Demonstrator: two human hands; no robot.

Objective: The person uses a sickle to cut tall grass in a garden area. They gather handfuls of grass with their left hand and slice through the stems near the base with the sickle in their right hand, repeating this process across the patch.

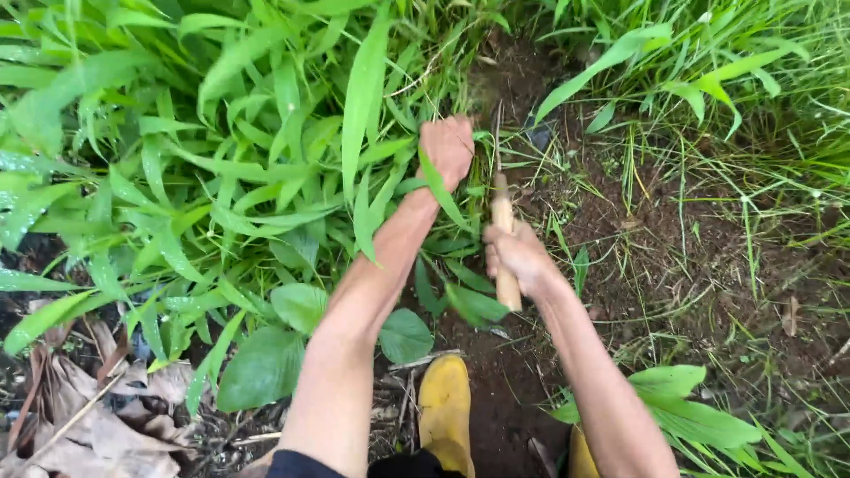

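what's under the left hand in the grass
The left hand grips a bunch of green grass blades. Dark soil shows beside it; the ground and stems right beneath the fist are covered.

Bright green grass [221, 168] against dark brown soil [673, 239]; a pale tan wooden handle [506, 248], yellow boots [445, 409], and dry grey-brown leaves [97, 416] in the lower left corner of the ground.

Soft, even daylight; faint shadows only; wet sheen on leaves; slight blur overall, edges mildly stretched.
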